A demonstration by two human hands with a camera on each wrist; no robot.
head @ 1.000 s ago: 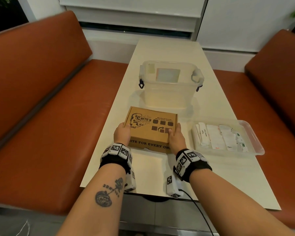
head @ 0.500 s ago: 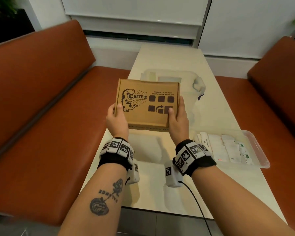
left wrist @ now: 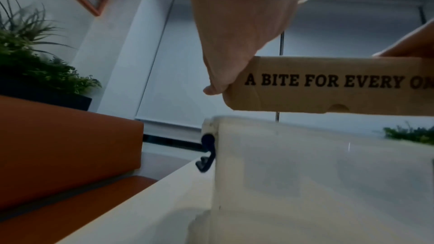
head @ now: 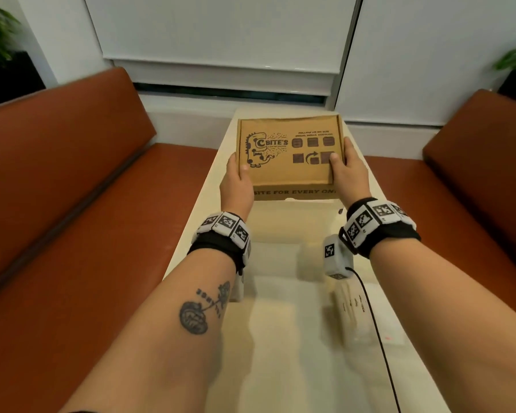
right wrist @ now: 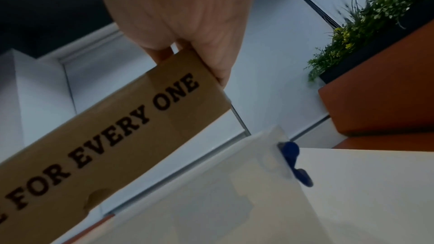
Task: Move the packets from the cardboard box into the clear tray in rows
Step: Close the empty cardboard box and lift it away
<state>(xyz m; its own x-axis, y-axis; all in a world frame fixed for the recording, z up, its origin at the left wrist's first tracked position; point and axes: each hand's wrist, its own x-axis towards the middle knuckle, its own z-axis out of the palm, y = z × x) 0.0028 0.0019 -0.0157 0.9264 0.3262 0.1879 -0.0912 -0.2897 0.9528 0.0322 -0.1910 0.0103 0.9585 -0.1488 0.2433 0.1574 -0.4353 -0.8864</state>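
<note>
Gripping the closed cardboard box (head: 289, 153) by its sides, left hand (head: 237, 181) and right hand (head: 350, 174), thumbs on top, above the clear storage bin (left wrist: 324, 173).

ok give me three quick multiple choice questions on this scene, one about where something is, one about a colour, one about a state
1. Where is the cardboard box?
A. flat on the table
B. held in the air above the clear lidded bin
C. on the bench seat

2. What colour are the bench cushions?
A. grey
B. green
C. reddish brown

3. How is the box held?
A. by the left hand alone
B. by nobody
C. by the left hand and the right hand, one at each side

Answers:
1 B, the left wrist view shows a gap between the box's underside and the bin's rim.
2 C, both benches beside the table show that colour.
3 C, each thumb lies on the closed top with the hand wrapped round a side edge.
</note>
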